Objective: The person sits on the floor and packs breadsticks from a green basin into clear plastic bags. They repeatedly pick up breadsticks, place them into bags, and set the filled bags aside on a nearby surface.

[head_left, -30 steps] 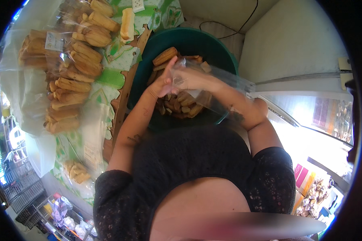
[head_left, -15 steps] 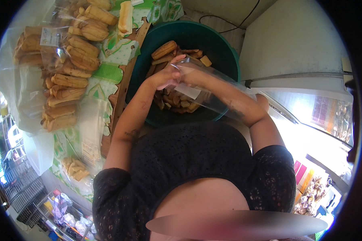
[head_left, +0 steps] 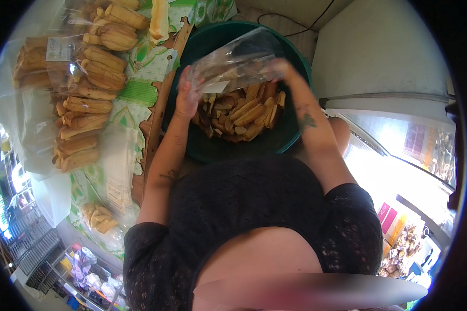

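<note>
A clear plastic bag with a white label is stretched between my two hands, above a deep green tub. Its left end is in the grip of my left hand. At the other end my right hand, somewhat blurred, is closed on the bag's edge; its fingertips are partly hidden by the film. Below, the tub holds a heap of long, golden-brown bread-like pieces, some of them broken. The bag covers the far part of the heap.
On my left, a table with a green-and-white cloth carries several bagged bundles of brown pieces, a stack of flat clear bags and a small bag of pieces. A pale cabinet-like unit stands right of the tub.
My right forearm has come out of the bag, and my hands have moved apart. The bag now spans the gap between them, uncovering more of the heap.
</note>
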Available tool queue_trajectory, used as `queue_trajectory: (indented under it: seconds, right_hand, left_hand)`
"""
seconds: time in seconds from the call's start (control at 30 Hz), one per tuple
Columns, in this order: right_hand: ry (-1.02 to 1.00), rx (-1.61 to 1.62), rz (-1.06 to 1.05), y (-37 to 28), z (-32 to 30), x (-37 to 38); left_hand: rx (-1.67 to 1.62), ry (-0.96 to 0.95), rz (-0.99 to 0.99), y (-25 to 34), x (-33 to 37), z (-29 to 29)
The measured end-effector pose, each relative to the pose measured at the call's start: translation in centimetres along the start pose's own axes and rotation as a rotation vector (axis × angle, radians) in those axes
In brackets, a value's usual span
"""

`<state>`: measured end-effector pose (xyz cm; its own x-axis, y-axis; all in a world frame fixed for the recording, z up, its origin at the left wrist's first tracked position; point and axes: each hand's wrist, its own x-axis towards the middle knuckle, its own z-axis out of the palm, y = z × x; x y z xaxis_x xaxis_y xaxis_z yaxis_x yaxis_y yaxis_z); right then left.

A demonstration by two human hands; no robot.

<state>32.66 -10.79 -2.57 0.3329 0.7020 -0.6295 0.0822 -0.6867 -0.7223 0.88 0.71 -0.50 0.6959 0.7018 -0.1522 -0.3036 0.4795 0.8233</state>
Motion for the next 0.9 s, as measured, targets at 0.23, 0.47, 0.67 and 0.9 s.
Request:
queue_trajectory:
  seconds: [0.23,0.47,0.67,0.9]
  right_hand:
    - [-0.050,-1.224,-0.539,13.1,16.4,0.4]
    - [-0.263,-0.888,-0.241,9.5,13.3,0.2]
    - [-0.104,-0.641,-0.015,8.5,10.4,2.3]
    - [-0.313,-0.919,0.050,8.1,10.2,1.2]
  left_hand:
    - [-0.334,0.139,-0.239,-2.3,-1.9,0.0]
    - [-0.515,0.114,-0.267,-2.4,-1.9,-0.9]
    - [-0.493,0.088,-0.286,-2.5,-1.7,-0.7]
    - [-0.448,0.110,-0.301,-2.5,-2.0,-0.6]
